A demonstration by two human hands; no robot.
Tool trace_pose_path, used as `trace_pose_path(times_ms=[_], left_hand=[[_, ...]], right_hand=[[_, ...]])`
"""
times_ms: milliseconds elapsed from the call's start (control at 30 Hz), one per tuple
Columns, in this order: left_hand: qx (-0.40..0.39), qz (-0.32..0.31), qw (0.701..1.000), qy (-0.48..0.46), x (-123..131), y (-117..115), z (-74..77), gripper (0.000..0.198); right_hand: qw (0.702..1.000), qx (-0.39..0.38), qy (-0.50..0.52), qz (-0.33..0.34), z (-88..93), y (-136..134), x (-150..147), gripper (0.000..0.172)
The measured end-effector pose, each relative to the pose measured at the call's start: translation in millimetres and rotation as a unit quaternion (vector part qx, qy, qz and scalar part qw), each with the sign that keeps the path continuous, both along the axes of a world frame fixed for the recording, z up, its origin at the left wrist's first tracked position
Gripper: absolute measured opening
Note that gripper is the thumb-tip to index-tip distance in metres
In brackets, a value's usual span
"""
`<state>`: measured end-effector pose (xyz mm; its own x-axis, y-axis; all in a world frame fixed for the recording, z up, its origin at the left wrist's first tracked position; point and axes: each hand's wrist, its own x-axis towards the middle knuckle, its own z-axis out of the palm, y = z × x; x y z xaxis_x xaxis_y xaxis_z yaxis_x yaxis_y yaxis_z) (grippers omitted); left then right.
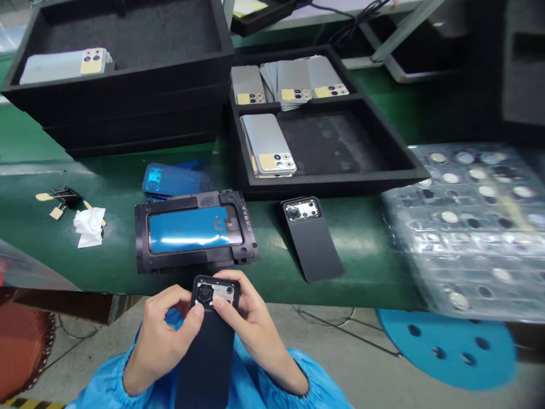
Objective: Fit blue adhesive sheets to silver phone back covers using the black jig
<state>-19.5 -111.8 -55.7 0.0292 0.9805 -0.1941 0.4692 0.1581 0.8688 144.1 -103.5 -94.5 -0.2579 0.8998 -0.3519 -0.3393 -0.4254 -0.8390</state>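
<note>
Both hands grip a black phone back cover (205, 352) in front of my body, its camera end pointing away from me. My left hand (164, 335) is closed on the left edge, thumb beside the camera window. With the thumb on the silvery plate in that window, my right hand (251, 318) is closed round the upper right corner. On the bench beyond lies a black fixture frame (142, 241) holding a blue-filmed panel (187, 228). Right of it rests a second black back cover (313, 244), with a similar camera window.
Black foam trays (332, 184) hold silver phone covers (266, 139); more trays (128, 108) are stacked at the left. Blue film sheets (179, 179), crumpled tissue (89, 227) and a binder clip (66, 197) lie leftward. A clear blister tray (464, 250) overhangs the bench edge above a blue stool (451, 352).
</note>
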Motion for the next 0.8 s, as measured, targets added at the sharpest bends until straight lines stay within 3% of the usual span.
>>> trace_pose_path(times_ms=[800], left_hand=[[-0.147,0.014,0.983,-0.11,-5.2,10.7,-10.6,0.038]], right_hand=[[0.98,0.096,-0.174,-0.033,1.0,-6.1,-2.6,0.016]])
